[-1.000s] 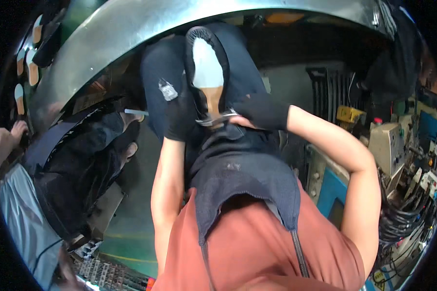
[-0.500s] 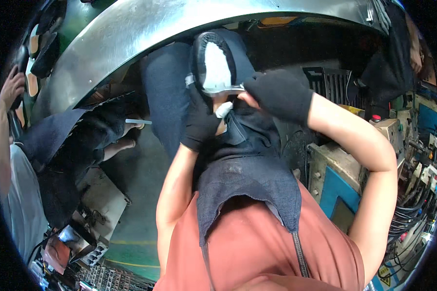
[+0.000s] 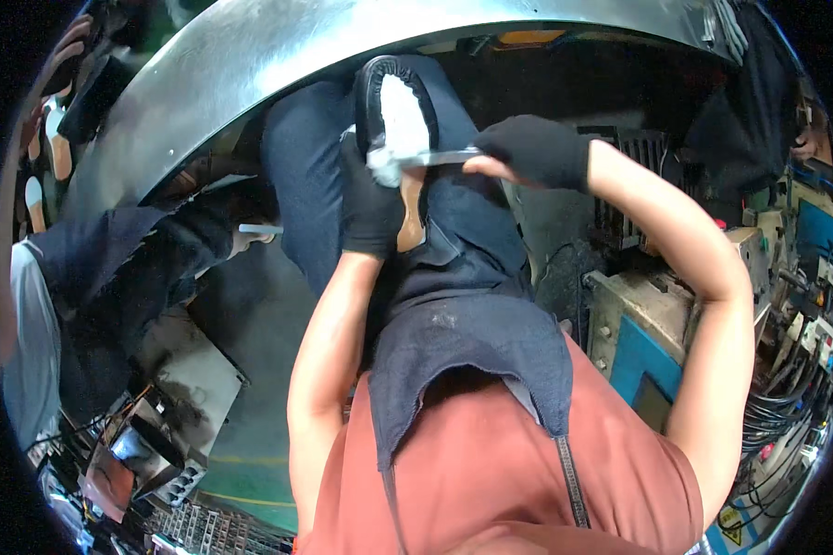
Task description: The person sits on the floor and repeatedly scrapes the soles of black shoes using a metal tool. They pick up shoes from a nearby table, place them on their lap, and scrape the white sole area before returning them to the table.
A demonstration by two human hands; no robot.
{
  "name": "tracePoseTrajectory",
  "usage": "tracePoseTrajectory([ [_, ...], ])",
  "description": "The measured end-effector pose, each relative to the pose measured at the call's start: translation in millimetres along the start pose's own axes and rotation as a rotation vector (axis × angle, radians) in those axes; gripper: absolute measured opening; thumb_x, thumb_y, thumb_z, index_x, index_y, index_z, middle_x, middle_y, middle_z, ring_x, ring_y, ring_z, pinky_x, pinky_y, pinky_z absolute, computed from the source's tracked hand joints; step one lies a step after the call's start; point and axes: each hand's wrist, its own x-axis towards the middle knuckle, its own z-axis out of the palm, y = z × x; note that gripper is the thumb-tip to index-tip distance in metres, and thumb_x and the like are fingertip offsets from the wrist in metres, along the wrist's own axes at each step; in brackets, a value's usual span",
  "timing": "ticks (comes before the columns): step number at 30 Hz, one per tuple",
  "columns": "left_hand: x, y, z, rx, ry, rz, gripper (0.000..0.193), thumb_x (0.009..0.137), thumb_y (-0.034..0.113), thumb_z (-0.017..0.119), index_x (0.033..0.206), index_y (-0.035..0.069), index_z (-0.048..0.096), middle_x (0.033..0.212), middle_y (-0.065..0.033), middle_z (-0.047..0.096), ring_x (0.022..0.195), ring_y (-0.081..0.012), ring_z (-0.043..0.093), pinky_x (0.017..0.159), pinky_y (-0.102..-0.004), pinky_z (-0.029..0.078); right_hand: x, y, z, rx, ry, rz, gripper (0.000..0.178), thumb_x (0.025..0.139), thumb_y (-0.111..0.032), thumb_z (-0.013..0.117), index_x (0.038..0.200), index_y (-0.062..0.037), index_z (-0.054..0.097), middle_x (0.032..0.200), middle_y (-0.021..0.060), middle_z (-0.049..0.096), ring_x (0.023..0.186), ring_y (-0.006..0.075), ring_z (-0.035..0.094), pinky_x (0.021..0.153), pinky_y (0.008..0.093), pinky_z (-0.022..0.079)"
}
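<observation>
A black shoe (image 3: 370, 102) lies sole up across my lap, toe pointing away. White material (image 3: 404, 106) covers the front of its sole, and a tan strip (image 3: 409, 222) runs toward the heel. My left hand (image 3: 366, 208), in a black fingerless glove, grips the shoe along its left side; part of its fingers is hidden. In my gloved right hand (image 3: 532, 153) is a slim grey flat tool (image 3: 449, 157), held level over the middle of the sole. A white lump (image 3: 384, 166), blurred, sits at the tool's left end, beside my left fingers.
A curved metal bench edge (image 3: 213, 83) arcs beyond my knees. On the left a co-worker (image 3: 32, 333) sits, a light stick-like thing (image 3: 261, 228) near their hand, with more shoes (image 3: 57, 143) beyond. Machinery with a blue panel (image 3: 643, 361) and cables (image 3: 773, 407) stand on the right.
The tool's end has shifted left over the sole, and the white lump is now at that end. My right hand has risen slightly. The shoe has shifted a little left.
</observation>
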Motion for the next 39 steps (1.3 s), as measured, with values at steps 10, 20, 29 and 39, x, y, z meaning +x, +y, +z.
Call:
tracePoseTrajectory([
  [10, 5.4, -0.9, -49.0, 0.240, -0.438, 0.064, 0.033, 0.102, 0.023, 0.039, 0.127, 0.002, 0.046, 0.109, -0.0133, 0.056, 0.099, -0.0186, 0.054, 0.087, -0.0326, 0.044, 4.8, -83.0, 1.4, -0.007, 0.207, -0.430, 0.037, 0.088, -0.041, 0.058, 0.075, -0.0062, 0.060, 0.072, 0.0127, 0.061, 0.067, 0.0284, 0.064, 0.061, 0.0387, 0.052],
  [20, 10.4, 40.3, -39.1, -0.767, -0.249, -0.506, 0.046, 0.104, 0.032, 0.034, 0.132, -0.003, 0.047, 0.126, -0.0130, 0.055, 0.115, -0.0186, 0.052, 0.100, -0.0308, 0.039, -20.2, -37.0, 32.5, 0.028, 0.170, 0.022, 0.043, 0.094, -0.045, 0.051, 0.085, -0.0052, 0.064, 0.074, 0.0184, 0.064, 0.065, 0.0353, 0.064, 0.059, 0.0430, 0.050],
  [29, 11.9, 37.5, -9.5, 0.091, -0.060, -0.089, 0.062, 0.088, 0.034, 0.065, 0.131, -0.005, 0.043, 0.122, -0.0260, 0.056, 0.114, -0.0365, 0.055, 0.095, -0.0381, 0.044, -55.9, -65.9, -4.7, 0.311, 0.174, 0.220, 0.041, 0.095, -0.039, 0.052, 0.087, -0.0010, 0.065, 0.077, 0.0221, 0.062, 0.071, 0.0367, 0.064, 0.064, 0.0418, 0.048],
  [39, -4.4, 6.4, -12.8, -0.022, -0.003, 0.136, 0.062, 0.074, 0.030, 0.079, 0.123, 0.001, 0.054, 0.106, -0.0165, 0.062, 0.100, -0.0288, 0.060, 0.090, -0.0400, 0.046, 4.7, -54.7, -26.2, 0.020, 0.044, 0.130, 0.033, 0.091, -0.036, 0.057, 0.090, -0.0048, 0.067, 0.078, 0.0204, 0.062, 0.070, 0.0379, 0.062, 0.061, 0.0433, 0.047],
])
